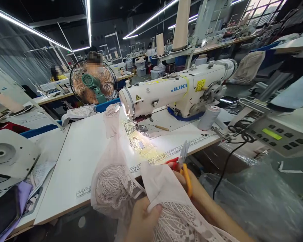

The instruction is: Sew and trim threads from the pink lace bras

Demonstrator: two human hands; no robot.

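Note:
A pale pink lace bra (113,181) hangs over the table's front edge, one part lying up on the tabletop and the other lifted toward me. My left hand (142,216) is closed on the bra, thumb pressed near the upper edge of a lace cup. Behind the raised fabric my right hand (180,179) grips scissors (183,153) with red and orange handles; the blades point up and stand slightly apart. Fabric hides part of the right-hand fingers, so whether they also pinch the bra is unclear. The white sewing machine (154,95) stands just beyond both hands.
On the white table (73,144) lie a wooden-handled tool (162,128) and printed rulers. A grey thread cone (209,117) stands right of them. A control panel (280,134) juts in at right. A phone (5,208) lies at left. Beyond are a fan (93,82) and people at machines.

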